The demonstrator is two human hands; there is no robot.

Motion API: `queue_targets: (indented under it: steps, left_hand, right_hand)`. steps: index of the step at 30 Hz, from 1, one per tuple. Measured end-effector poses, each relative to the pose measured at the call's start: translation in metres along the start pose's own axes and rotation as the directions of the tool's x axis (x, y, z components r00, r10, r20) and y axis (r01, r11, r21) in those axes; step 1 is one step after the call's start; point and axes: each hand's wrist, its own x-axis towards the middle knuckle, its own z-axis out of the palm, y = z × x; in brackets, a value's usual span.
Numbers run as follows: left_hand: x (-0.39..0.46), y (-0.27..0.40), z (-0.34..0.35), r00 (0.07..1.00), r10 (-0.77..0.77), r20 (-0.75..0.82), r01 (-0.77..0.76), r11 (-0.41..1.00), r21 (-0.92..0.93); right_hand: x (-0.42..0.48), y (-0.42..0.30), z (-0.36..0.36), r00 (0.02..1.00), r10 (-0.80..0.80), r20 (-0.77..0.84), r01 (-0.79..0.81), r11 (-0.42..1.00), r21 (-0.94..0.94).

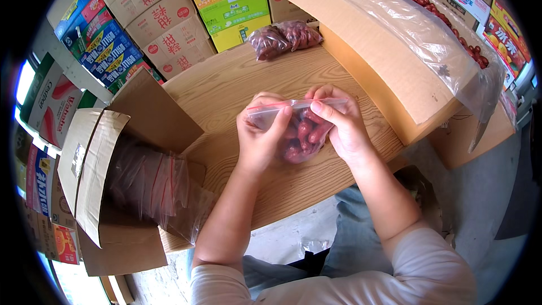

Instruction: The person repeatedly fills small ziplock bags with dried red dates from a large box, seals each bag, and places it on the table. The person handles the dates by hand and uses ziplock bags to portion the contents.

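Note:
Between my two hands hangs a clear zip-lock bag [302, 135] partly filled with red dates, held above the wooden table [199, 89]. My left hand [260, 129] pinches the left part of its red-striped zip edge, thumb on the near side. At the right part of the same edge, my right hand [341, 120] grips with its thumb pressed on the strip. The fingers behind the bag are partly hidden. Farther back on the table lie filled bags of dates [283, 38], next to a large cardboard box [381, 46].
Red dates [423, 2] fill the plastic-lined large box on the right. At the left, an open cardboard box [91, 169] holds a stack of zip-lock bags [156, 186], some spilling over its side. Stacked cartons [169, 12] stand behind the table.

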Motion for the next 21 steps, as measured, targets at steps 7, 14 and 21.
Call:
queue_targets:
  steps: [7, 14, 21]
  left_hand:
    - [-0.001, 0.002, 0.0, 1.0, 0.012, 0.023, -0.013, 1.0, 0.009]
    - [-0.001, 0.004, 0.006, 0.999, -0.037, 0.019, 0.037, 0.999, -0.016]
    - [-0.001, 0.001, 0.001, 1.0, -0.022, 0.017, 0.021, 0.999, 0.036]
  right_hand:
    - [-0.002, -0.006, 0.002, 0.98, 0.161, 0.116, -0.157, 0.987, -0.045]
    - [0.0, 0.002, 0.0, 0.994, 0.059, 0.092, -0.053, 0.996, -0.071]
    - [-0.001, 0.0, 0.002, 0.988, 0.105, 0.113, -0.1, 0.994, -0.043]
